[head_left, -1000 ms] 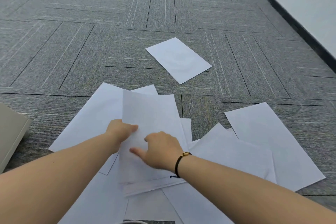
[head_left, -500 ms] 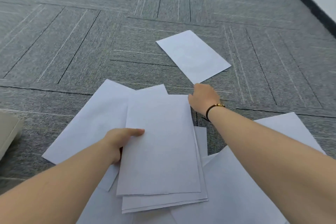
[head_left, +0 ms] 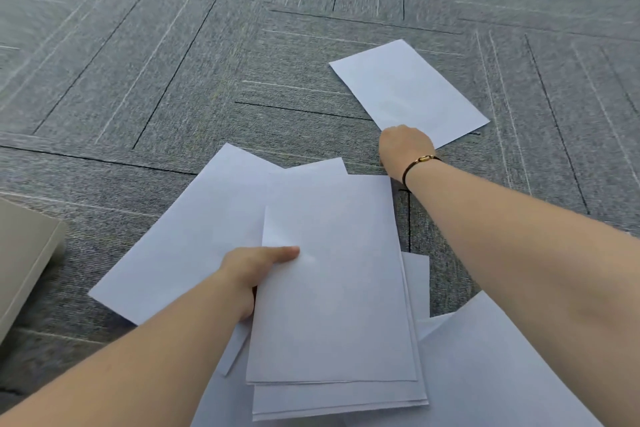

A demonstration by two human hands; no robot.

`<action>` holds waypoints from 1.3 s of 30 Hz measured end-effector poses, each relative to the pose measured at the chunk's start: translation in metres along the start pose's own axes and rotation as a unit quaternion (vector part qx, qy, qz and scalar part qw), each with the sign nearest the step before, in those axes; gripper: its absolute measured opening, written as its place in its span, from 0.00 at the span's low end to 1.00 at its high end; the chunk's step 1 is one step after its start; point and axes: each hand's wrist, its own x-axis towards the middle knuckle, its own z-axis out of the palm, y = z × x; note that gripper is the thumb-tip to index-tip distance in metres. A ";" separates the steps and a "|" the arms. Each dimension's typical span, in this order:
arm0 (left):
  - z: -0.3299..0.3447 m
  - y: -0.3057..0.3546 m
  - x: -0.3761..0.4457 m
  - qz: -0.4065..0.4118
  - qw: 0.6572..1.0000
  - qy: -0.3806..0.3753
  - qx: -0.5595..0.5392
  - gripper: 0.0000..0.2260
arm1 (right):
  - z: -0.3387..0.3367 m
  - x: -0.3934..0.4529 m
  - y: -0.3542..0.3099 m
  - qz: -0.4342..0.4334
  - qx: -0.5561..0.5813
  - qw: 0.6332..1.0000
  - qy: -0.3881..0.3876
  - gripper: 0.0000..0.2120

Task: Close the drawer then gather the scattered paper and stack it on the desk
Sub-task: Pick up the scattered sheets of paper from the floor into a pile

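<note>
White paper sheets lie scattered on grey carpet. My left hand (head_left: 256,270) grips a small stack of sheets (head_left: 339,305) by its left edge, thumb on top. My right hand (head_left: 405,149), with a dark bracelet at the wrist, reaches forward and rests at the near corner of a lone sheet (head_left: 412,90) lying farther out; its fingers are curled and hidden, so I cannot see whether they pinch the sheet. A large sheet (head_left: 187,239) lies under the stack to the left, and more sheets (head_left: 485,367) spread at the lower right.
The corner of a beige cabinet or drawer unit (head_left: 24,253) shows at the left edge. Grey carpet tiles (head_left: 173,62) stretch all around the papers.
My right hand has left the stack and stretched forward and right to the lone sheet. My left hand has kept its hold on the stack. The view has shifted left.
</note>
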 end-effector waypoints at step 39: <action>0.015 -0.031 -0.066 0.174 0.957 0.077 0.220 0.17 | -0.002 -0.306 -0.096 -0.140 0.363 0.897 -0.210 0.25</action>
